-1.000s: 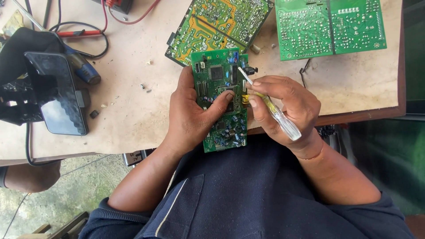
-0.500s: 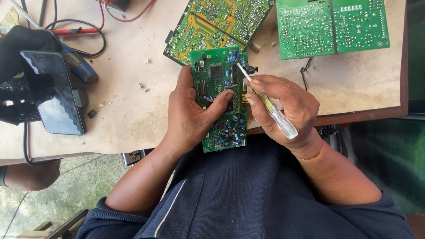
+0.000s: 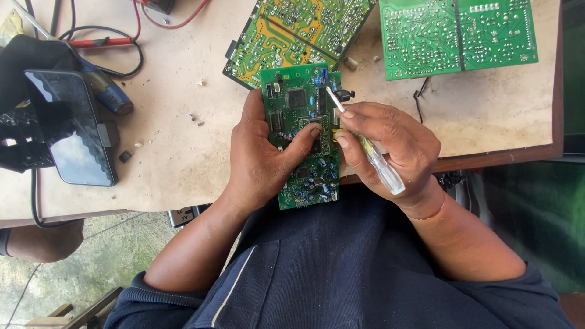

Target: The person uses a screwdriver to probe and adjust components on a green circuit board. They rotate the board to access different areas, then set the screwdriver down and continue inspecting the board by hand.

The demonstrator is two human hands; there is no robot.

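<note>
Gripping circuit board [image 3: 300, 116] in left hand [image 3: 262, 158] | right hand [image 3: 390, 146] fingers pinching screwdriver [image 3: 375, 159] | table edge [image 3: 506, 155] beneath.

Person seen from above, dark navy short-sleeved shirt, ribbed cuff on the left sleeve, thin pale stripe down the chest left of middle, bare forearms, left hand [image 3: 259, 161] and right hand [image 3: 390, 146] bare, thin band at right wrist

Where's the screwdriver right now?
In the head view, the screwdriver is in the right hand, right of centre, its tip on the small circuit board gripped by the left hand.
</note>
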